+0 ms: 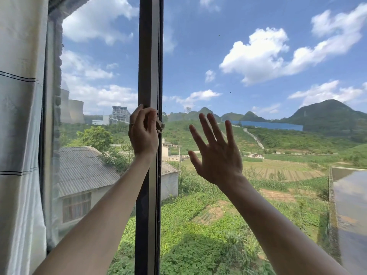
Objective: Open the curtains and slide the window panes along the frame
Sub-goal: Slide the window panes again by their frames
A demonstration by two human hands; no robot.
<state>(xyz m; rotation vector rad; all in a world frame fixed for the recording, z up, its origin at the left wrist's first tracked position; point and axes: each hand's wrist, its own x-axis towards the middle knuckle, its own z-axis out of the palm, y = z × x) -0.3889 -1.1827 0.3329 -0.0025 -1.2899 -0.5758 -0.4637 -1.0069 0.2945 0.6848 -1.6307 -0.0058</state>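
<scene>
A dark vertical window stile (149, 56) runs down the middle, between the left pane (95, 96) and the right pane (258, 135). My left hand (143, 132) is curled around the stile at mid height, fingers by a small metal latch (160, 126) on its right side. My right hand (215, 151) is spread flat, fingers apart, against the right pane and holds nothing. A pale curtain (19, 116) with thin dark stripes hangs bunched at the far left, pulled off the glass.
The window's left frame edge (44, 135) stands beside the curtain. Outside are a grey roofed building (83, 169), green fields and hills. Small specks dot the right pane.
</scene>
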